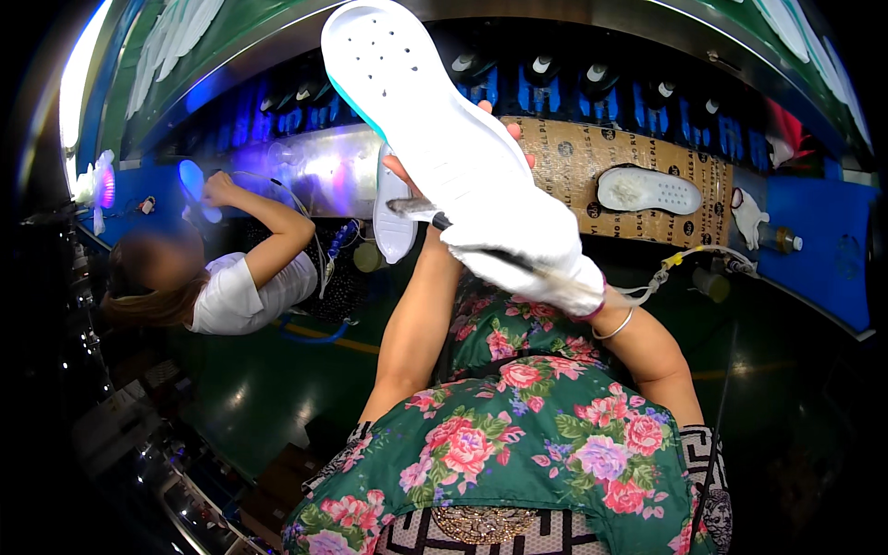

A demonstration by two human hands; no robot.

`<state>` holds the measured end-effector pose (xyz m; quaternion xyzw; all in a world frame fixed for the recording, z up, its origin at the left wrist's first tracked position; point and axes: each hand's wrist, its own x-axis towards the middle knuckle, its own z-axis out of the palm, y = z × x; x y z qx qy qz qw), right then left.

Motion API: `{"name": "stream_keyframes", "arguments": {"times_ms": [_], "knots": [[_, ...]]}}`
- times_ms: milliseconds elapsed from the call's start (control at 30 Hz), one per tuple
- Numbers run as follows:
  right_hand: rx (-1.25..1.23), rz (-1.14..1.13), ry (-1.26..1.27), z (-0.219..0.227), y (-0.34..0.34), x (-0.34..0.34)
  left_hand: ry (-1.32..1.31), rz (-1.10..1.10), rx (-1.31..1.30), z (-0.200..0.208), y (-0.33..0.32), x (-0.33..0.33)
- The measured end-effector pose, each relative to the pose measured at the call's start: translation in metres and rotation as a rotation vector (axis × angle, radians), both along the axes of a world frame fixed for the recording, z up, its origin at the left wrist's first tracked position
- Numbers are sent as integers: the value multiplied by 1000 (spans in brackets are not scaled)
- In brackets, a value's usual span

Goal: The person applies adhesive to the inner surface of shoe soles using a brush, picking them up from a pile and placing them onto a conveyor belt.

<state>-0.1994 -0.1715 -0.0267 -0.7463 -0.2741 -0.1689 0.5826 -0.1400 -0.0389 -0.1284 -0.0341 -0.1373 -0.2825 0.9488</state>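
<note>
Head view: white sole (pixel 442 116) atop left hand (pixel 400 174), partly behind gloved right hand (pixel 523 242).

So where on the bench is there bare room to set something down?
Free: the cardboard between the raised sole and the lying sole; also the blue surface beyond the bottle. Crowded: between these patches, with the white cloth-like item and bottle; and around the raised sole, where another sole shows.
</note>
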Motion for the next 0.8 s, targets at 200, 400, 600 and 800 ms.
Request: {"name": "stream_keyframes", "arguments": {"times_ms": [200, 400, 600, 800], "knots": [[-119, -70, -64, -8, -8, 5, -22, -29, 139, -1, 8, 7], [376, 101, 574, -23, -7, -2, 34, 59, 209, 1, 17, 10], [20, 157, 213, -18, -12, -7, -90, -48, 162, 14, 27, 28], [-113, 66, 76, -20, -8, -12, -95, -174, 287, 5, 49, 44]]}}
